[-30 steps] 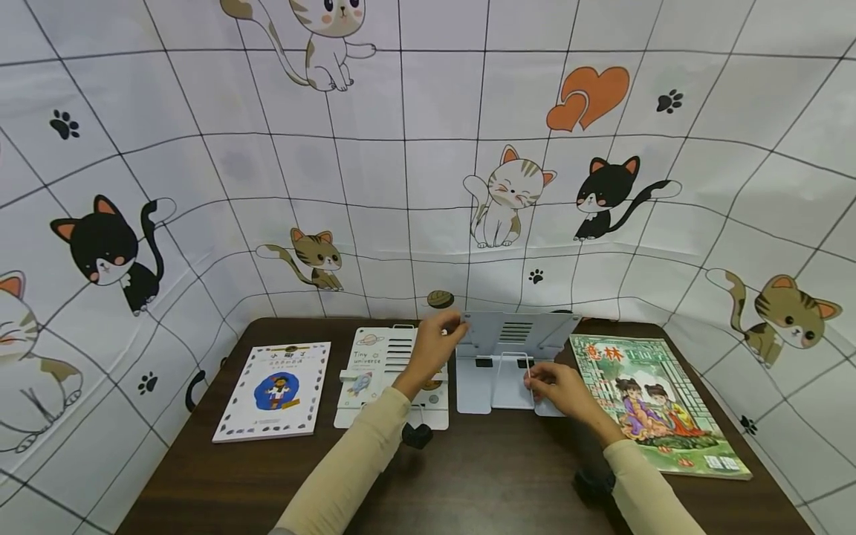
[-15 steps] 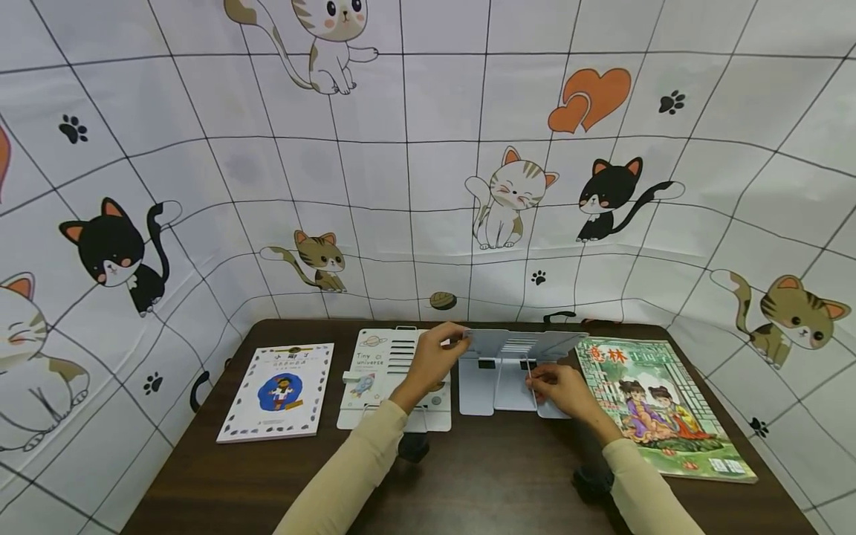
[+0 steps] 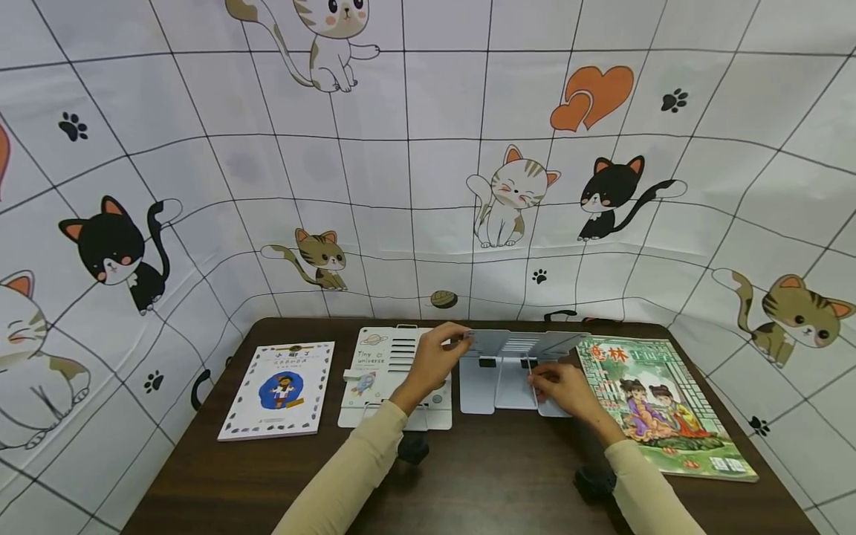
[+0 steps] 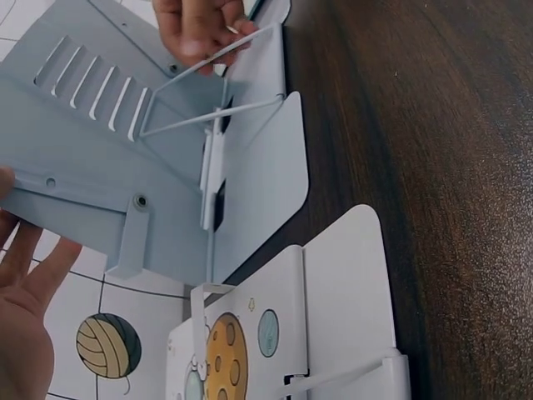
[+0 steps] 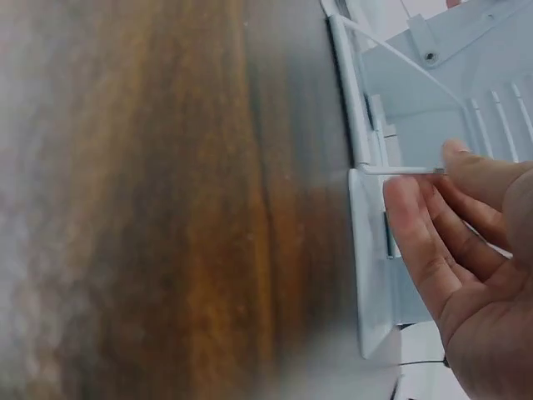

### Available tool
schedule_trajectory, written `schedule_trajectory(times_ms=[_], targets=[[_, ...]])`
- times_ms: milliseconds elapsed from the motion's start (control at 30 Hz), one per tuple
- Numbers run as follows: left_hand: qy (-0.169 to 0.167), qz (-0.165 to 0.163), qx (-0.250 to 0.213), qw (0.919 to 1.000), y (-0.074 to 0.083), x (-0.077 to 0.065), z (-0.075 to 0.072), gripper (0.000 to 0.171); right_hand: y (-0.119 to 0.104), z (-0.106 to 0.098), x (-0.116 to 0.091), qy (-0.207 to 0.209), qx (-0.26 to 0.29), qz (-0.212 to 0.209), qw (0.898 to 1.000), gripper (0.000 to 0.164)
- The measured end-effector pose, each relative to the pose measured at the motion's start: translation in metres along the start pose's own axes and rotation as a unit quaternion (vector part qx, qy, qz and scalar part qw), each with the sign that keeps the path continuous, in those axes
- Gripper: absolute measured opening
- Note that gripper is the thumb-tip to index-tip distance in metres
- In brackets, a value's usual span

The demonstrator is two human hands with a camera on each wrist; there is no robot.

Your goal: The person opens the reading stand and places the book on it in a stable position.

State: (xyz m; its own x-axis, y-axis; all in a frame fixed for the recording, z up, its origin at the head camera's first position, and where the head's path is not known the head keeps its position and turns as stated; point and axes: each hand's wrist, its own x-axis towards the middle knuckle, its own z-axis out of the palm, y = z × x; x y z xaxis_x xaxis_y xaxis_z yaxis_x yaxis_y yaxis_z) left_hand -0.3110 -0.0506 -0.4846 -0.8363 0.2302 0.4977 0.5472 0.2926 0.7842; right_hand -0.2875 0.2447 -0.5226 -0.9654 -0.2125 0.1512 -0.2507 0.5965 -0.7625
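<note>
A pale grey metal book stand [image 3: 478,390] stands at the back of the table, its slotted panel [image 3: 521,343] raised over the flat part. My left hand [image 3: 438,357] pinches the panel's upper left edge. In the left wrist view, fingers of that hand [image 4: 29,317] reach behind the panel. With thumb and fingertips, my right hand [image 3: 565,388] pinches the wire bracket [image 5: 400,170] at the stand's front right. That bracket slants up to the panel near its slots. Both feet of the stand lie flat on the table.
A white "Tiny universe" book stand [image 3: 374,364] lies left of the grey one, partly behind my left arm. A white booklet [image 3: 307,394] lies farther left, and a green illustrated magazine [image 3: 669,409] at the right. A cat-patterned cloth [image 3: 428,178] hangs behind the dark table [image 3: 481,483].
The grey panel's top edge has come down and it looks narrower than a second ago; my left hand sank slightly with it. My right hand keeps its place on the wire bracket.
</note>
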Motion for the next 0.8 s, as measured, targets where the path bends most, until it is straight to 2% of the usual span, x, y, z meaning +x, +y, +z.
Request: schedule_trajectory(times_ms=[100,167,267,300,367,433,533,667,800], targets=[[-0.015,-0.011,-0.003,0.9998,0.001,0.000,-0.001,0.022,-0.005,-0.008,-0.008,0.057,0.028,0.014,0.998,0.023],[-0.022,-0.016,-0.012,0.9996,0.001,-0.001,-0.002,0.026,-0.008,-0.016,-0.014,0.129,0.060,0.020,0.990,0.022],[-0.020,-0.018,-0.016,0.9995,0.002,-0.001,-0.005,0.028,-0.016,-0.028,-0.023,0.255,0.109,0.014,0.961,0.021],[-0.018,-0.018,-0.017,0.9995,0.002,-0.001,-0.006,0.027,-0.019,-0.032,-0.025,0.283,0.131,0.003,0.950,0.022],[-0.012,-0.013,-0.018,0.9997,0.002,-0.001,-0.008,0.024,-0.022,-0.040,-0.028,0.315,0.148,-0.020,0.937,0.026],[-0.011,-0.008,-0.018,0.9997,0.003,-0.001,-0.009,0.020,-0.025,-0.048,-0.029,0.316,0.153,-0.044,0.935,0.030],[-0.006,0.000,-0.019,0.9998,0.004,-0.001,-0.009,0.016,-0.025,-0.054,-0.026,0.291,0.154,-0.068,0.942,0.034],[0.005,0.002,-0.026,0.9997,0.004,-0.002,-0.007,0.013,-0.024,-0.057,-0.020,0.268,0.161,-0.086,0.946,0.031],[0.009,0.000,-0.035,0.9994,0.004,-0.002,-0.007,0.012,-0.024,-0.058,-0.018,0.264,0.148,-0.087,0.949,0.025]])
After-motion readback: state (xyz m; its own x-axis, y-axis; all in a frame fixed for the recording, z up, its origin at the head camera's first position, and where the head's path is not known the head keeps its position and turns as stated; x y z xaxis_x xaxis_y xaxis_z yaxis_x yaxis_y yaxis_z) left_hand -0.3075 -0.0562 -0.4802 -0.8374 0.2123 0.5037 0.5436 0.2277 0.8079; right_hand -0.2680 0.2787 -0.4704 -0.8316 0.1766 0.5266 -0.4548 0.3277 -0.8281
